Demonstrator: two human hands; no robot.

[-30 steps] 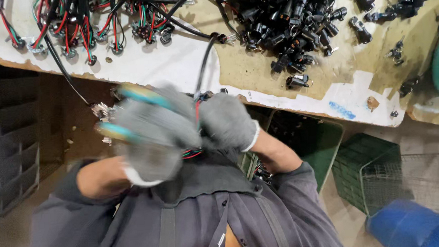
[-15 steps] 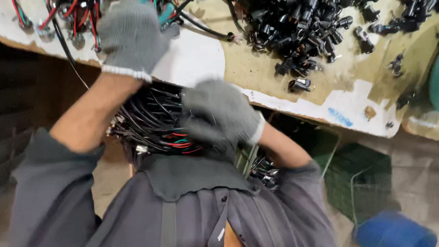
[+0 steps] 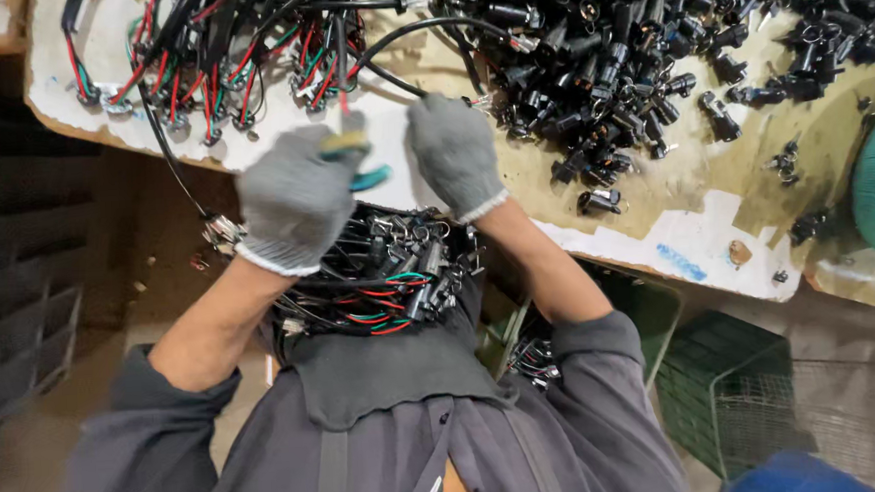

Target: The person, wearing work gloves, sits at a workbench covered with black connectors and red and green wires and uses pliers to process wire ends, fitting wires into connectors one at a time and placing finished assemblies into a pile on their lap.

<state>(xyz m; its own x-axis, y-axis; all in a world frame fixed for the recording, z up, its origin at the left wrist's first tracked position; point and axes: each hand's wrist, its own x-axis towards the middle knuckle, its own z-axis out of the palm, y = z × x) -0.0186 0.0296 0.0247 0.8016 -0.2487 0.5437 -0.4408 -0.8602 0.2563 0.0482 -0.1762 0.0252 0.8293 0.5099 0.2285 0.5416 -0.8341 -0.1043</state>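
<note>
1. Two grey knit-gloved hands meet at the near edge of the paper-covered workbench [image 3: 646,230], up from the lap where they worked half a second ago.
2. The left hand [image 3: 293,199] is closed around a teal-handled tool [image 3: 364,176], its handles poking out at three o'clock of the fist; a second ago that tool was down by the chest, so it has travelled up with the hand.
3. The right hand [image 3: 455,153] is curled shut, pinching the end of a thick black cable [image 3: 401,33] that arcs away toward twelve o'clock.
4. That cable end sits between the two fists, just off the tool's tip — my read is that the next lead is now lined up for the tool.
5. Left behind at six o'clock of the hands, a bundle of black sockets with red and green wires [image 3: 379,279] rests in the lap.
6. At eleven o'clock lies a fan of wired leads in red, green and black [image 3: 208,63]; from one to three o'clock spreads a heap of loose black plastic sockets [image 3: 627,56].
7. A green wire basket [image 3: 725,401] sits on the floor at five o'clock.
</note>
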